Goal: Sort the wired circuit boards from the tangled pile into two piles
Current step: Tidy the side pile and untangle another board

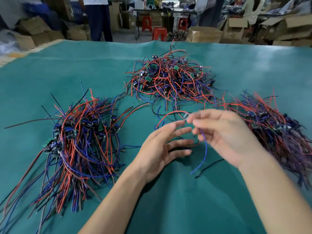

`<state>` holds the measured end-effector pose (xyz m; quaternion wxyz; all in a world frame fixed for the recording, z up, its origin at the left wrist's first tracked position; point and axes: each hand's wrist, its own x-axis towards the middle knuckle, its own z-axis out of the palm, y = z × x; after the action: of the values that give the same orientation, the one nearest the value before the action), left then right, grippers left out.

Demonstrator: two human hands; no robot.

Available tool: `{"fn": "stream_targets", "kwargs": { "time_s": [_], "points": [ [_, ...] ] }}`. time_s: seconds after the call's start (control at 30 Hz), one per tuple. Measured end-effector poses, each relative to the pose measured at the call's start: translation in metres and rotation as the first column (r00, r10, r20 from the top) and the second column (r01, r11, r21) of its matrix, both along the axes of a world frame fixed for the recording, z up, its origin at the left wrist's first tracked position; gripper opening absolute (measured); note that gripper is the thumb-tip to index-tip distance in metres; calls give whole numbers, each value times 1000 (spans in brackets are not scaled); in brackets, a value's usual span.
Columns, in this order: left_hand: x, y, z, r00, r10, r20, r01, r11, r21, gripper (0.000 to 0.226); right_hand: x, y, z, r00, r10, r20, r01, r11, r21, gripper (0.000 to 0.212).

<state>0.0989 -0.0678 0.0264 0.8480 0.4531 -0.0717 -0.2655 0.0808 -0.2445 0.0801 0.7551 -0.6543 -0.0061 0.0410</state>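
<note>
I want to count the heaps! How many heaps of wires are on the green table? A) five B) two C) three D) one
C: a tangled pile lies at the back, a neater left pile and a right pile flank the hands.

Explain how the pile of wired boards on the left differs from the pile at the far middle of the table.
In the left pile the wires run roughly parallel, with the boards gathered near one end; in the far middle pile the wires loop and cross in every direction. The left pile is long and spread toward the viewer; the far middle pile is a rounder heap. Green board faces show plainly in the far middle pile, while dark components dominate the left pile. Both hold red, blue and black wires on the green table cover.
</note>
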Motion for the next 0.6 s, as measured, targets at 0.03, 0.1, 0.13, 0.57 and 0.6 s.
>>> {"fn": "stream_targets", "kwargs": {
  "time_s": [0.03,0.1,0.13,0.57,0.6],
  "points": [
    [0,0,-1,1000,11,11,-11,1000,3,40,-4,2,-9,999,13,-32,-14,1000,-17,16],
    [1,0,-3,998,49,38,-50,999,7,37,-6,1,-19,996,64,-64,-70,993,-92,16],
    [2,1,-4,996,70,57,-71,997,6,36,-5,1,-21,992,106,-72,-114,986,-122,16],
    [2,3,-11,974,155,167,-163,986,34,30,1,3,-33,995,-77,65,96,923,-372,12],
    [2,3,-12,967,168,193,-182,982,53,32,1,4,-33,995,-69,65,88,928,-362,11]
  ]
}}
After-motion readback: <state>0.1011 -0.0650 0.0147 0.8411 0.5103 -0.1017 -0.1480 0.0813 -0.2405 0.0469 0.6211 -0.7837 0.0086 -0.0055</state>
